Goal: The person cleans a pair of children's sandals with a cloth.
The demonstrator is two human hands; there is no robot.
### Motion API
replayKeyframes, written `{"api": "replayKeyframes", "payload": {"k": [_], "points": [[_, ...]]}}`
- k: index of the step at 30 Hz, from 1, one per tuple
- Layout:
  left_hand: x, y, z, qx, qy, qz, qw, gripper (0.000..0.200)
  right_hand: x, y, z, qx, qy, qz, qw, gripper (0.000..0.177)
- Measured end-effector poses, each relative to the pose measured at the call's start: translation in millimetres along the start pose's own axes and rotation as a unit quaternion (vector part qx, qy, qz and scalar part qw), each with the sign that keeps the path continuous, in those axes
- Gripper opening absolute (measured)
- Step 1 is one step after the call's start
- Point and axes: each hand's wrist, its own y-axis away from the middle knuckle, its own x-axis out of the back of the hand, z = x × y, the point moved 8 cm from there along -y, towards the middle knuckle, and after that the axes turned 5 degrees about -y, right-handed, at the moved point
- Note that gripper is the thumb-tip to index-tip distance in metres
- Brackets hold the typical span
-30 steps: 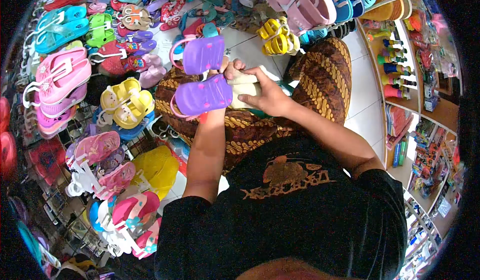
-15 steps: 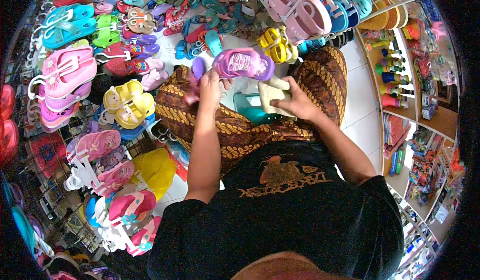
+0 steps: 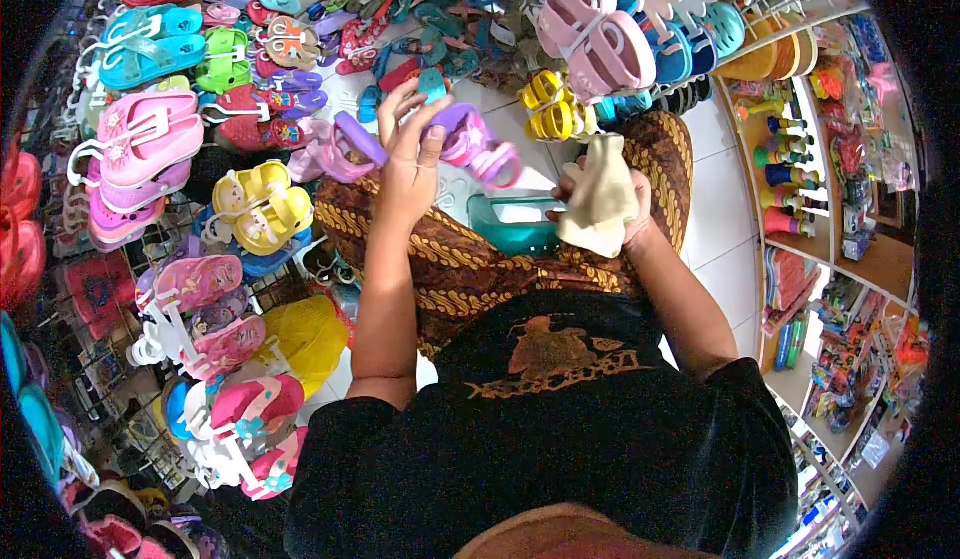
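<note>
Purple-and-pink sandals are at my left hand (image 3: 408,154): one sandal (image 3: 475,147), slightly blurred, is tilted on its right side, and another (image 3: 350,149) is on its left. The thumb lies by the right sandal's edge while the upper fingers are raised and partly spread; the exact grip is hidden. My right hand (image 3: 640,214) is wrapped round a crumpled cream cloth (image 3: 598,199), its fingers partly behind it. Below, between the knees, is a teal plastic object (image 3: 515,224).
Pairs of children's sandals hang on a wire rack (image 3: 110,359) at the left. Many more lie on the floor ahead. Pink clogs (image 3: 610,49) and yellow sandals (image 3: 550,106) are at the upper right. Shelves of goods (image 3: 830,249) stand at the right.
The purple sandals have turned and come apart to either side of my left hand, whose upper fingers have lifted. The cream cloth has moved up and right and now hangs upright in my right hand.
</note>
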Motion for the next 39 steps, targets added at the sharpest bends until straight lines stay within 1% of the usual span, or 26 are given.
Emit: {"api": "replayKeyframes", "payload": {"k": [2,3,5,6,8,9,10,12,13,14,15,16,18,19,20,21,22,23,26,27,28,30,31,34,37,39], "points": [[11,-6,30,-0.070,-0.078,-0.021,0.994,0.023,-31,0,8,-0.006,-0.020,0.073,0.997,0.050],[12,-7,47,-0.100,-0.090,-0.052,0.990,0.025,-37,-2,7,-0.006,0.017,0.042,0.999,0.051],[15,-5,84,-0.157,-0.113,-0.116,0.974,0.032,-34,-6,6,0.028,0.154,0.089,0.984,0.046],[18,-8,105,-0.181,-0.131,-0.139,0.965,0.035,-28,-5,9,0.032,0.099,0.110,0.988,0.041],[19,-10,139,-0.228,-0.167,-0.181,0.942,0.041,6,-15,12,-0.050,0.038,0.028,0.998,0.055],[18,-10,141,-0.224,-0.167,-0.177,0.944,0.038,2,-17,17,-0.094,0.013,-0.010,0.995,0.066],[12,-10,138,-0.208,-0.182,-0.195,0.941,0.037,5,-14,22,-0.118,-0.011,0.023,0.993,0.072],[-2,-3,122,-0.175,-0.209,-0.232,0.934,0.035,17,-23,26,-0.154,-0.012,-0.016,0.988,0.074],[-16,8,93,-0.103,-0.125,-0.276,0.948,0.023,17,-22,28,-0.172,-0.016,-0.018,0.985,0.075],[-31,23,58,0.053,0.092,-0.301,0.948,0.024,16,-20,29,-0.192,-0.018,-0.020,0.981,0.076],[-50,46,28,0.207,0.303,-0.303,0.880,0.026,4,-15,30,-0.215,-0.048,-0.086,0.972,0.076],[-71,73,6,0.344,0.493,-0.279,0.749,0.030,9,-14,27,-0.193,0.005,-0.037,0.980,0.076],[-95,136,-35,0.533,0.517,-0.129,0.657,0.038,21,-19,27,-0.160,0.040,0.010,0.986,0.077],[-114,155,-49,0.418,0.767,-0.136,0.468,0.034,38,-24,29,-0.185,0.052,0.007,0.981,0.081],[-118,165,-57,0.399,0.751,-0.126,0.510,0.030,31,-20,28,-0.181,0.059,0.010,0.982,0.076],[-122,182,-71,0.530,0.632,-0.039,0.564,0.028,10,-15,28,-0.180,0.067,0.012,0.981,0.072],[-113,201,-81,0.638,0.485,0.050,0.595,0.025,-1,-13,28,-0.180,0.075,0.013,0.981,0.068],[-116,205,-94,0.636,0.487,0.022,0.599,0.022,5,-18,27,-0.171,0.078,0.003,0.982,0.070],[-119,171,-86,0.530,0.588,-0.074,0.607,0.022,1,-20,23,-0.173,0.035,-0.002,0.984,0.074],[-100,137,-57,0.547,0.454,0.026,0.703,0.022,-9,-21,23,-0.165,0.012,-0.023,0.986,0.085],[-93,121,-46,0.522,0.421,-0.039,0.741,0.024,-4,-23,19,-0.160,-0.001,-0.024,0.987,0.084],[-84,81,-28,0.430,0.419,-0.086,0.795,0.027,8,-28,14,-0.152,-0.026,-0.028,0.988,0.082],[-74,65,-12,0.423,0.386,-0.076,0.816,0.030,7,-28,14,-0.154,-0.038,-0.021,0.987,0.079],[-59,30,15,0.339,0.366,-0.118,0.859,0.030,1,-26,10,-0.132,-0.029,-0.027,0.990,0.076],[-43,16,22,0.305,0.373,-0.145,0.864,0.026,3,-27,9,-0.128,-0.023,-0.016,0.991,0.075],[-24,10,13,0.318,0.269,-0.084,0.905,0.026,1,-27,9,-0.113,-0.006,0.014,0.993,0.076]]}}
